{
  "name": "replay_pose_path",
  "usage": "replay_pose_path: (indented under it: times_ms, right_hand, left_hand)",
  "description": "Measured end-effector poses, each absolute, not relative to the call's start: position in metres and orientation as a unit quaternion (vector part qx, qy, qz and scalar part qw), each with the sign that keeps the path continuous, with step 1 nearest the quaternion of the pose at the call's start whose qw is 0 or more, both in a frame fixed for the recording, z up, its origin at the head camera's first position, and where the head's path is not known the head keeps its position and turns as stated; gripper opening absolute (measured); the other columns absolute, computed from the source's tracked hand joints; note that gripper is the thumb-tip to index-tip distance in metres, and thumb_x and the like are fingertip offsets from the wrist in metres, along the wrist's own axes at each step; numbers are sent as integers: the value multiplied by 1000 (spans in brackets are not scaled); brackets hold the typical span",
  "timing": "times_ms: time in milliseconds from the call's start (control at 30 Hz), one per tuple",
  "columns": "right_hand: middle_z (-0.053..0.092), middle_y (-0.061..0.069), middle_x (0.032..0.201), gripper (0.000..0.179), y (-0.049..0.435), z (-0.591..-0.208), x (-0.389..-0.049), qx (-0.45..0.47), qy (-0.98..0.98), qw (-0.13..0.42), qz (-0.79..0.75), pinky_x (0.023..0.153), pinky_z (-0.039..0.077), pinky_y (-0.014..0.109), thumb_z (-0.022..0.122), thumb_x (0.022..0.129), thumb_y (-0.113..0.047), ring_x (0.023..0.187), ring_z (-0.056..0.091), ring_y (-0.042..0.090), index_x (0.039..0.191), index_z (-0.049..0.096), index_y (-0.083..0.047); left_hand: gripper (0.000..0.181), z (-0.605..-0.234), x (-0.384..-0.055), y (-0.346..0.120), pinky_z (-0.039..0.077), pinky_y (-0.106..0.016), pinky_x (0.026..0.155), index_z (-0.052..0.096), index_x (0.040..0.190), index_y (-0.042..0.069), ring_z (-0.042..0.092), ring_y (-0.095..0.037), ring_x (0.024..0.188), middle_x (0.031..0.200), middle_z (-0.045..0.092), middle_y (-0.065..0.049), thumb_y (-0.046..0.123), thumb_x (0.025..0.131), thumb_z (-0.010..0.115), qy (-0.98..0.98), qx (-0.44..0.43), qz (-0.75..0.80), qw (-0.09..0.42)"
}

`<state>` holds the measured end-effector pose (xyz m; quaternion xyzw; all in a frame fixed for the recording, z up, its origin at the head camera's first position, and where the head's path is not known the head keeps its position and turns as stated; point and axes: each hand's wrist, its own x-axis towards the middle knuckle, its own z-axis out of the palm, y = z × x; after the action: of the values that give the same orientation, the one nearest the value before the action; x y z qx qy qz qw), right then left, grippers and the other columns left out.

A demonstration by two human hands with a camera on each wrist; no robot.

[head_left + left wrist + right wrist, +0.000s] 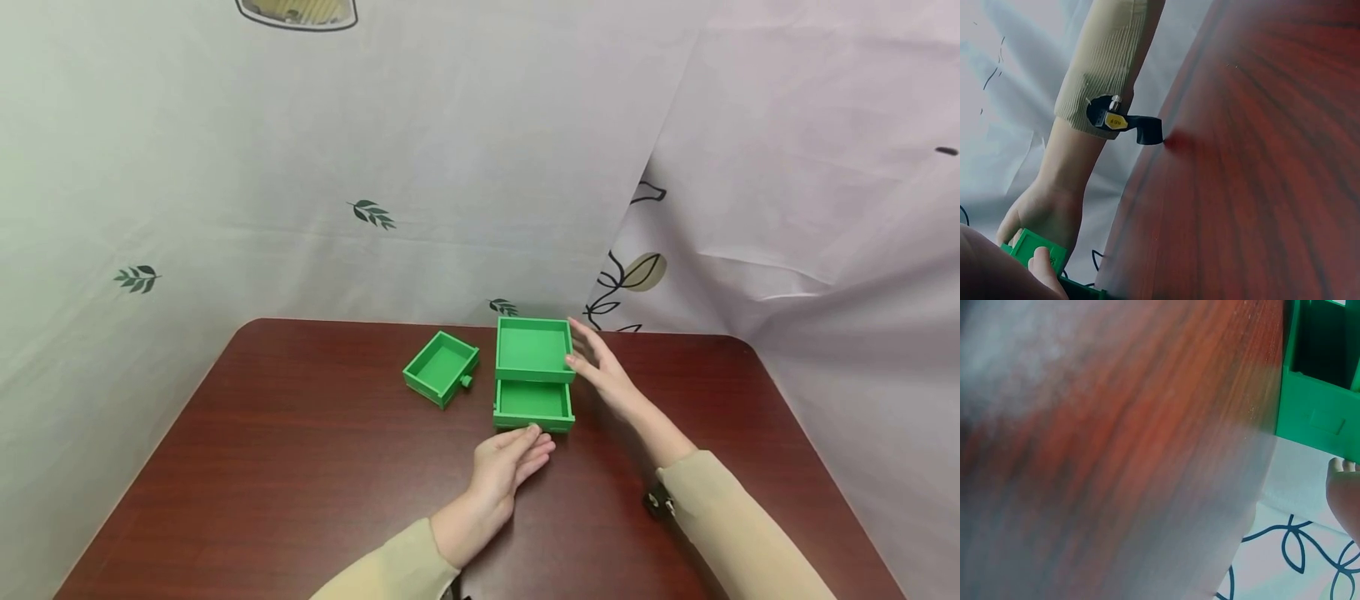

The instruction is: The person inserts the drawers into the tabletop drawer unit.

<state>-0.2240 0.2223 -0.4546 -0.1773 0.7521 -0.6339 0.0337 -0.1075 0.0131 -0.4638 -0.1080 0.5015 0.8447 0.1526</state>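
A small green cabinet [535, 346] stands near the table's back edge, its top a shallow open tray. From its front juts a green drawer [534, 400], pulled partway out, with nothing inside. My left hand [498, 467] pinches the front of this drawer between thumb and forefinger, hiding its knob. Along the cabinet's right side rests my right hand [607, 375], fingers extended and thumb near the front corner. In the left wrist view, left fingers [1043, 272] overlap the green front. The right wrist view shows the cabinet's side [1319, 419] and a few fingertips [1344, 469].
A second green drawer [441, 367] with a round knob lies detached on the table, left of the cabinet and turned at an angle. The dark red wooden table [300, 467] meets a pale printed cloth [450, 167] behind it.
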Motion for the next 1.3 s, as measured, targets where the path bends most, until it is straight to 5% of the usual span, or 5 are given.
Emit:
replay_pose_path:
  times_ms: [433,733,967,1300]
  right_hand:
    - [25,24,173,68,223,-455,-223,-178,756,37,-629,111,38,0,50,110,-7,160,26,45,169,17,-3]
    - [25,25,173,68,222,-455,-224,-181,754,32,-631,111,38,0,50,109,-5,159,27,46,168,16,-1]
    - [25,26,172,68,222,-454,-225,-181,750,34,-635,111,38,0,50,109,-4,159,27,46,168,17,1]
    - [25,26,172,68,221,-454,-226,-177,748,34,-638,111,37,0,50,109,-5,158,27,46,168,17,1]
  left_hand:
    - [40,-461,-130,6,63,-29,103,53,141,-13,77,-14,99,131,72,-23,10,109,60,401,-131,878,227]
    - [38,-460,-136,6,57,-30,113,52,142,-6,75,-16,109,155,53,-30,15,111,58,369,-147,882,253]
    - [29,-460,-140,8,55,-32,116,57,134,-3,75,-16,106,131,72,-19,14,111,59,359,-150,888,245]
    - [18,-461,-151,12,58,-30,111,59,125,0,76,-14,100,143,65,-25,12,111,57,351,-155,892,239]
